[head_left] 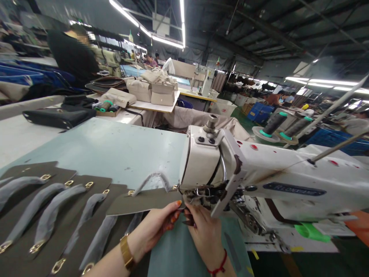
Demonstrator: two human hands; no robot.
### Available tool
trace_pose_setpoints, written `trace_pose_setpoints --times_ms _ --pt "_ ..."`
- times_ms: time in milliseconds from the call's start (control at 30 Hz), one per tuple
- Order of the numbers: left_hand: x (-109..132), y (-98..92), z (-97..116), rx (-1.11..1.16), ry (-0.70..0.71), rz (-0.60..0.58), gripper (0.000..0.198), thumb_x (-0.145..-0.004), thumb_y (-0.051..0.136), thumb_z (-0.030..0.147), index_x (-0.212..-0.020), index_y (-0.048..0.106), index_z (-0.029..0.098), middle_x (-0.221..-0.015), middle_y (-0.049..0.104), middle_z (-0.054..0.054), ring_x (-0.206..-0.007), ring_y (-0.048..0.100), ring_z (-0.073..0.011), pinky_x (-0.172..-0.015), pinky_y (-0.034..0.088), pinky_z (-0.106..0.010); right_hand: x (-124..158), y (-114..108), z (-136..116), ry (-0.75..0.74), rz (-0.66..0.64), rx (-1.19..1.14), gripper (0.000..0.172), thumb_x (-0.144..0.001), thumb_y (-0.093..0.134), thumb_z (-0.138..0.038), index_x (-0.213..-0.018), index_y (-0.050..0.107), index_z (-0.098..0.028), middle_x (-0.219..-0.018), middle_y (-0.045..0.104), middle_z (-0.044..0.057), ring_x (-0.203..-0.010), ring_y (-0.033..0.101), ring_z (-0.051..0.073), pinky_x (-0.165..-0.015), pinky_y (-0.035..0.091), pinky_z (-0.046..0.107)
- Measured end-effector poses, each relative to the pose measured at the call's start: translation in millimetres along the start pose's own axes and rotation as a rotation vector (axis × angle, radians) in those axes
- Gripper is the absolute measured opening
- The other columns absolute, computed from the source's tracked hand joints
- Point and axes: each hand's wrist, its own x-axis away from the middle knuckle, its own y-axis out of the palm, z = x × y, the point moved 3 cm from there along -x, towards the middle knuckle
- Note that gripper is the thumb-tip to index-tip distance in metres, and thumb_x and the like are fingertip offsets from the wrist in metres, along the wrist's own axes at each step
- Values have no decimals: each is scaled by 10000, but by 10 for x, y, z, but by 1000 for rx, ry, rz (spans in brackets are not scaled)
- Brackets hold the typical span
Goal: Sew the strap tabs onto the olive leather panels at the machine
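Note:
My left hand (161,223), with a gold band at the wrist, pinches the near right corner of a dark olive bag panel (150,202). The panel carries a handle (152,181) wrapped in clear film, with gold rings at its ends. My right hand (203,227), a red cord round its wrist, is closed beside the left one. Dark pointed blades, apparently thread snips (188,220), stick out from its fingers, whose tips touch the panel's corner. Just beyond both hands is the needle area of a white sewing machine (201,165); the needle itself is hard to make out.
Several similar panels (72,215) with wrapped handles overlap at the left on the pale green tabletop (123,146). A black case (57,117) and beige bags (163,94) lie farther back. Thread cones (273,124) stand behind the machine. A person (72,54) sits at far left.

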Motion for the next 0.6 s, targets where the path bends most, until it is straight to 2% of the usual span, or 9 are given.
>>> trace_pose_setpoints --times_ms 167,367,500,600 --pt "-1 -57 14 -59 -9 34 338 -689 767 428 -631 670 110 -607 539 2 -562 415 -81 -491 285 -180 -50 -94 -25 -159 -1 114 296 -910 473 -99 -1140 606 -230 -926 700 7 -832 644 168 -749 441 279" --pt "25 -69 38 -155 -34 98 400 -628 783 488 -552 657 116 -546 534 5 -546 384 -100 -539 282 -227 -115 -193 -79 -305 1 239 293 -969 402 -116 -1151 617 -196 -913 705 23 -797 629 154 -695 405 291" --pt "24 -77 63 -210 -55 98 426 -587 782 528 -532 641 131 -534 515 18 -556 374 -115 -571 287 -252 -93 -137 -66 -332 -16 238 296 -965 388 -79 -1120 629 -156 -890 698 33 -793 625 154 -705 407 291" --pt "-6 -171 67 -361 -59 148 453 -589 758 563 -493 604 147 -522 499 21 -563 373 -129 -591 291 -271 -53 -68 -60 -310 -11 266 259 -939 435 -64 -1064 645 -149 -765 671 22 -690 603 159 -665 408 299"
